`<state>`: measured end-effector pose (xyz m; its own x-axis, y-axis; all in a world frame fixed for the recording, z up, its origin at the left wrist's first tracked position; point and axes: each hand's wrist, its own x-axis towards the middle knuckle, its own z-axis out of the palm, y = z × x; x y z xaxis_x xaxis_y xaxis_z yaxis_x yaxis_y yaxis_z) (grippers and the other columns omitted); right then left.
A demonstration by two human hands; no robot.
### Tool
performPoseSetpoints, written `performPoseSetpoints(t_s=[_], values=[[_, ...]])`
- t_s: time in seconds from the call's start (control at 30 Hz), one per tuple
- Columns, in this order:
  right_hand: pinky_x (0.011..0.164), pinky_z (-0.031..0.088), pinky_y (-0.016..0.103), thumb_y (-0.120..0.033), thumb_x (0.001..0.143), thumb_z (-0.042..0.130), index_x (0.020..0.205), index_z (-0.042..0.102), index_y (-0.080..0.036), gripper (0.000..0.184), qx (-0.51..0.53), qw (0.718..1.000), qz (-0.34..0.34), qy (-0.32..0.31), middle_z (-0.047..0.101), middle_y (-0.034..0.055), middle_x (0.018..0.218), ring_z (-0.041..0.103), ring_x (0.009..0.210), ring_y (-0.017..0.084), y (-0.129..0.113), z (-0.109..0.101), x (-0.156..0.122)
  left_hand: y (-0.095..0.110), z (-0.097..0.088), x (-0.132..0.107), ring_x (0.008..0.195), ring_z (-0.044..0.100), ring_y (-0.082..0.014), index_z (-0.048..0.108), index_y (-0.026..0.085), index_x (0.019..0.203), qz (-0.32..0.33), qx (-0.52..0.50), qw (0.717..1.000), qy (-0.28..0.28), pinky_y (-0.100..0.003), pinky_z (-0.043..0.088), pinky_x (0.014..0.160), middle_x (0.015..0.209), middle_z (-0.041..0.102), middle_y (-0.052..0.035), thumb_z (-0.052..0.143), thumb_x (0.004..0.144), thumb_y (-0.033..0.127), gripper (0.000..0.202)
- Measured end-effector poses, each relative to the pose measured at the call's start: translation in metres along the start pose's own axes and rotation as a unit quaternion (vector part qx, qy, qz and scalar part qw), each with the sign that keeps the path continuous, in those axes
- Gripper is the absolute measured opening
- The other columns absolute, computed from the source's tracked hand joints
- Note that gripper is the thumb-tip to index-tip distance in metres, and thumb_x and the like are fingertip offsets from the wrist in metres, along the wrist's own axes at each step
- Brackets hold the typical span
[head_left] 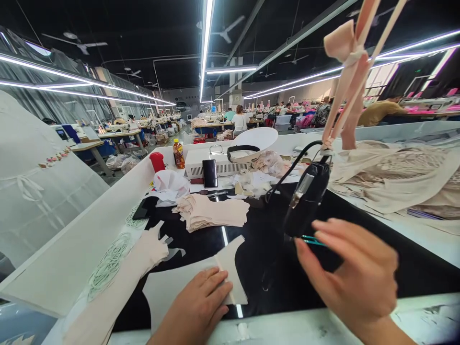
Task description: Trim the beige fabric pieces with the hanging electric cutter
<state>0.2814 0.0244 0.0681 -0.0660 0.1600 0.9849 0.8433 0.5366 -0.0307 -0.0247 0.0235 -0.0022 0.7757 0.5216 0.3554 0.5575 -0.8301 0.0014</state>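
Observation:
My left hand (pixel 206 297) lies flat, fingers stretched, on a pale cream cut fabric piece (pixel 179 282) with a lighter strip along its right part. The fabric rests on a black work surface (pixel 266 282). To the right, my right hand (pixel 352 273) is raised with curled fingers. Between thumb and forefinger shows a slim teal tool (pixel 312 240), perhaps thread snips, mostly hidden by the fingers. Just beyond the fingertips hangs a black handheld device (pixel 308 196), tilted, tied up by peach fabric strips (pixel 348 91) and fed by a black cable.
Behind the fabric lies a stack of cream cut pieces (pixel 215 211). A phone (pixel 210 173) leans on a white vented box (pixel 196 160). Pale green cords (pixel 109 263) and a long cream fabric bundle (pixel 122 278) lie left. Beige fabric (pixel 395 172) is heaped right.

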Motion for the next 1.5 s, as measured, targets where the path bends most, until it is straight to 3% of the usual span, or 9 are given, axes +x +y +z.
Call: performPoseSetpoints(t_s=[0.07,0.17,0.3,0.43,0.5,0.63,0.77,0.9,1.5], values=[[0.110,0.050,0.057,-0.023,0.082,0.091,0.143,0.061,-0.033,0.070,0.011,0.990,0.126,0.069,0.067,0.0089,0.131,0.065,0.124,0.034,0.018,0.001,0.006,0.002,-0.001,0.002,0.134,0.065,-0.0273,0.061,0.018,0.143,-0.007,-0.005,1.000,-0.004,-0.043,0.059,0.108,0.147,0.067,-0.0081,0.062,0.104,0.018,0.039],[0.114,0.046,0.067,-0.048,0.075,0.093,0.161,0.036,-0.035,0.104,0.120,0.946,0.301,0.005,0.048,0.0147,0.158,0.047,0.148,0.041,0.035,0.017,0.012,0.006,-0.002,0.007,0.134,0.065,-0.0279,0.061,0.018,0.142,-0.012,-0.008,1.000,-0.004,-0.044,0.059,0.108,0.147,0.066,-0.0084,0.063,0.102,0.016,0.040],[0.105,0.055,0.062,-0.054,0.071,0.094,0.158,0.035,-0.033,0.107,0.235,0.879,0.409,-0.066,0.063,0.0143,0.144,0.067,0.126,0.039,0.037,0.044,0.022,0.012,-0.002,0.015,0.133,0.065,-0.0284,0.062,0.016,0.139,-0.007,-0.003,1.000,0.001,-0.043,0.058,0.110,0.145,0.067,-0.0094,0.066,0.101,0.018,0.038],[0.082,0.061,0.048,-0.050,0.083,0.086,0.119,0.063,-0.029,0.048,0.271,0.861,0.427,-0.044,0.073,0.0049,0.106,0.072,0.089,0.028,0.027,0.061,0.031,0.016,0.000,0.020,0.131,0.067,-0.0295,0.063,0.015,0.137,0.002,0.009,1.000,0.001,-0.043,0.059,0.109,0.144,0.068,-0.0101,0.071,0.098,0.019,0.040],[0.075,0.059,0.042,-0.047,0.082,0.087,0.105,0.063,-0.028,0.038,0.272,0.863,0.422,-0.059,0.072,0.0020,0.097,0.068,0.080,0.024,0.020,0.061,0.034,0.016,0.002,0.021,0.131,0.067,-0.0293,0.063,0.015,0.138,-0.002,0.007,1.000,0.004,-0.042,0.060,0.108,0.144,0.069,-0.0096,0.072,0.098,0.020,0.041],[0.066,0.056,0.034,-0.035,0.084,0.087,0.104,0.061,-0.028,0.034,0.340,0.849,0.396,-0.080,0.069,-0.0023,0.090,0.065,0.068,0.017,-0.003,0.052,0.028,0.017,0.003,0.022,0.130,0.068,-0.0288,0.063,0.015,0.138,0.003,0.016,1.000,0.011,-0.041,0.061,0.107,0.143,0.069,-0.0094,0.071,0.099,0.022,0.040],[0.055,0.057,0.030,-0.036,0.092,0.082,0.122,0.059,-0.032,0.038,0.500,0.764,0.405,-0.048,0.066,-0.0033,0.090,0.064,0.058,0.013,-0.029,0.041,0.009,0.017,0.002,0.024,0.128,0.069,-0.0287,0.064,0.014,0.136,0.003,0.014,1.000,0.022,-0.041,0.061,0.107,0.141,0.070,-0.0100,0.071,0.100,0.024,0.038],[0.057,0.058,0.029,-0.035,0.094,0.082,0.131,0.058,-0.033,0.044,0.556,0.725,0.406,-0.019,0.065,-0.0028,0.090,0.066,0.061,0.013,-0.046,0.036,-0.003,0.018,0.003,0.025,0.128,0.068,-0.0282,0.064,0.015,0.136,0.005,0.013,0.999,0.029,-0.041,0.060,0.107,0.140,0.071,-0.0093,0.071,0.101,0.027,0.037],[0.057,0.057,0.029,-0.037,0.093,0.083,0.132,0.058,-0.034,0.046,0.533,0.735,0.420,-0.008,0.065,-0.0020,0.091,0.065,0.062,0.013,-0.053,0.041,-0.010,0.018,0.004,0.025,0.129,0.068,-0.0296,0.062,0.015,0.137,-0.009,0.004,1.000,0.023,-0.044,0.061,0.106,0.141,0.070,-0.0109,0.066,0.105,0.027,0.035]])
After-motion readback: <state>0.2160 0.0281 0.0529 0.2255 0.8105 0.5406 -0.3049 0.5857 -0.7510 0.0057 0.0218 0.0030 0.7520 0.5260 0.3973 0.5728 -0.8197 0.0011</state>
